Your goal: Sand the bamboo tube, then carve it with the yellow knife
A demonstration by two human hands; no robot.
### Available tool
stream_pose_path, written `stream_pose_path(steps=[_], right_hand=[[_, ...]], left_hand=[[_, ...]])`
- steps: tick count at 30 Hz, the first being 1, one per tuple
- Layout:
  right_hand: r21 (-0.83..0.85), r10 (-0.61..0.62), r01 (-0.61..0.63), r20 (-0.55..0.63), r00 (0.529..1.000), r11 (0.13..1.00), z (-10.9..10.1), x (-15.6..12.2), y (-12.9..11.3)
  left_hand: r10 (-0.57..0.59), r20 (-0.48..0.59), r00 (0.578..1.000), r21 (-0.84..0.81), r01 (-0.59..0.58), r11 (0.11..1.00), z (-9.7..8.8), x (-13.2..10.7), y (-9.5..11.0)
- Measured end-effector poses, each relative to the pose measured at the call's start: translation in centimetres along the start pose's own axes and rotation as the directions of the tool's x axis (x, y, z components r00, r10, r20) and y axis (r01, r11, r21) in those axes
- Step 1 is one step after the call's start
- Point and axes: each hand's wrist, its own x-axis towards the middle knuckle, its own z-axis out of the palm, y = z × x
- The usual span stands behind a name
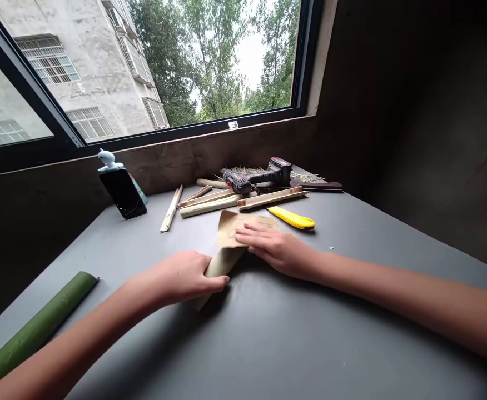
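Note:
My left hand [187, 275] is closed around a pale, peeled bamboo piece [218, 265], which slants away from me just above the grey table. Over the far end of the bamboo lies a tan sheet of sandpaper [228, 229], its upper edge curling up. My right hand [271, 247] holds the sandpaper against the bamboo, with its fingers laid across the sheet. The sheet and fingers hide the bamboo's far end. A yellow utility knife [291, 218] lies just beyond my right hand.
Behind my hands, several split bamboo strips [210, 206] lie near a cordless drill [260, 176]. A dark-handled tool [322, 187] rests at the back right. At the left are a propped phone [122, 191] and a green bamboo length [39, 325]. The window [227, 66] stands behind the table [293, 339].

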Motion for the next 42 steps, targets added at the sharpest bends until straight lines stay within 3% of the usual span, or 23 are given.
stream_pose_path(steps=[3, 7, 12, 17, 21, 26, 30, 35, 39, 42], right_hand=[[0.027, -0.078, 0.077, 0.058, 0.995, 0.997, 0.0, 0.0, -0.4], [0.005, 0.005, -0.005, -0.004, 1.0, 1.0, 0.1, 0.0, -0.3], [0.031, -0.07, 0.068, 0.062, 0.996, 0.997, 0.1, 0.0, -0.3], [0.0, 0.034, -0.034, -0.009, 0.999, 0.999, -0.1, 0.0, -0.1], [0.041, -0.096, 0.093, 0.083, 0.992, 0.995, 0.0, 0.0, -0.6], [0.019, 0.018, -0.018, -0.005, 1.0, 1.0, -0.1, 0.0, -0.1], [0.063, -0.085, 0.08, 0.076, 0.993, 0.995, 0.0, -0.1, -0.5], [0.047, 0.029, -0.029, 0.012, 1.0, 0.998, -0.1, 0.0, -0.1], [0.082, -0.036, 0.03, 0.083, 0.996, 0.996, -0.2, 0.1, 0.4], [0.082, 0.011, -0.016, 0.055, 0.998, 0.997, -0.4, 0.1, 0.5]], left_hand=[[0.019, 0.001, 1.0, 0.0, -0.019, 1.0, 0.0, 0.0, 0.0], [-0.012, 0.002, 1.0, 0.0, 0.012, 1.0, 0.0, -0.1, 0.1], [0.031, -0.001, 1.0, -0.004, -0.031, 1.0, 0.0, 0.1, -0.1], [0.004, -0.007, 1.0, 0.004, -0.004, 1.0, 0.1, 0.2, -0.4], [0.033, -0.003, 0.999, -0.001, -0.033, 0.999, 0.1, 0.1, -0.5], [0.006, -0.005, 1.0, -0.003, -0.006, 1.0, 0.2, 0.1, -0.3], [0.032, -0.003, 0.999, -0.004, -0.032, 0.999, 0.1, 0.1, -0.1], [-0.005, -0.006, 1.0, -0.002, 0.005, 1.0, 0.0, -0.1, -0.1], [0.003, -0.003, 1.0, 0.005, -0.003, 1.0, 0.0, 0.0, -0.1], [-0.009, 0.001, 1.0, 0.011, 0.009, 1.0, 0.0, 0.1, 0.0]])
